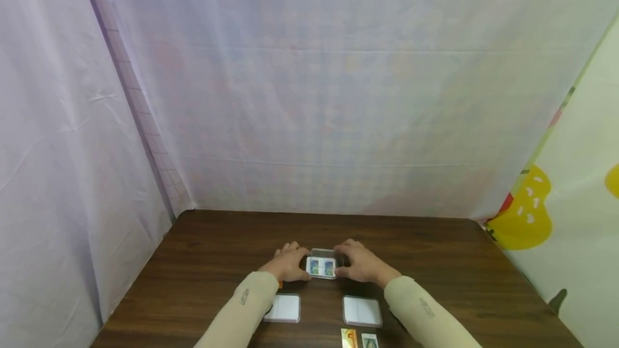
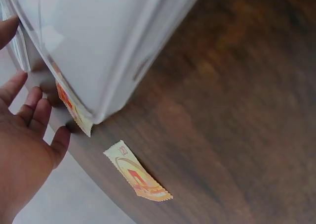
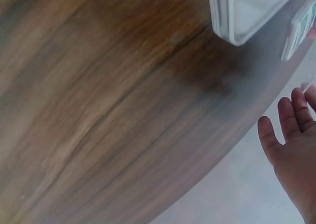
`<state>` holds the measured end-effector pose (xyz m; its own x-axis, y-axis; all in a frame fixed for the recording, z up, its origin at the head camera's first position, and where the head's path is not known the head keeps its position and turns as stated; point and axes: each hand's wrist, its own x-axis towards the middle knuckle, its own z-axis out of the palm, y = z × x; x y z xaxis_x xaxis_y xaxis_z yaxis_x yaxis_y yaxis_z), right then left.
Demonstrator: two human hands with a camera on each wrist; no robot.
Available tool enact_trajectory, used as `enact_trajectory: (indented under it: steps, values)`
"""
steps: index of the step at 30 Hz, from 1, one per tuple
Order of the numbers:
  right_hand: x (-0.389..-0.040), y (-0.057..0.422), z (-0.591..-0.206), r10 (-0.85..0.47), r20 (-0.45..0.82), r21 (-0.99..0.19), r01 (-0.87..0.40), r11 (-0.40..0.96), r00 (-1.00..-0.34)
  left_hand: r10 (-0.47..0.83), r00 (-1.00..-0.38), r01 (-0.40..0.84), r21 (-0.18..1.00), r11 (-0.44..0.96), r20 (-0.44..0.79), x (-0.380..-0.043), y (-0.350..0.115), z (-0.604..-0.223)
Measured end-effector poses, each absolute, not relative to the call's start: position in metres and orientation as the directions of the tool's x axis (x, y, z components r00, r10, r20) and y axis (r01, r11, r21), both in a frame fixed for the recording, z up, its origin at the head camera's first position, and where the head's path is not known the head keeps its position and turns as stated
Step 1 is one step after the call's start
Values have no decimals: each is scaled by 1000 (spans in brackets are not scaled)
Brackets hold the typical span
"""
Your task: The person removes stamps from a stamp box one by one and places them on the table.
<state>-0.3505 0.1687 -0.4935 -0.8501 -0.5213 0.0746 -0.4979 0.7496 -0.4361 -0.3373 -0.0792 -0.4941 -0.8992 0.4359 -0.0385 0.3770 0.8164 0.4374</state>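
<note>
A clear plastic case (image 1: 321, 268) with two blue-green stamps on a white insert lies between both hands. Its transparent lid (image 1: 323, 253) stands at the back of it, apart from the base at that side. My left hand (image 1: 289, 263) holds the left side, thumb at the near corner and index finger at the far one. From the right, my right hand (image 1: 360, 262) grips the lid with its fingers, while the thumb is beside the case. In the right wrist view the clear edge of the lid (image 3: 308, 84) meets a fingertip of the right hand (image 3: 296, 145).
Two more clear cases with white inserts, a left one (image 1: 284, 308) and a right one (image 1: 361, 311), lie nearer on the brown table (image 1: 435, 262). An orange stamp (image 1: 349, 338) and a greenish stamp (image 1: 369, 340) lie at the front. Another orange stamp (image 2: 138, 173) lies by the left case.
</note>
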Motion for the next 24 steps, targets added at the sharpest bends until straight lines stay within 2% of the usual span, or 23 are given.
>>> enact_trajectory:
  steps: [16, 24]
  values:
    - [-339, 220, -486, -588, 207, -381, -618, 688, -782, 440, -895, 375, 418, 828, -69, -337, -79, -491]
    - [-331, 248, -487, -574, 219, -401, -609, 685, -789, 442, -895, 377, 429, 821, -61, -338, -78, -493]
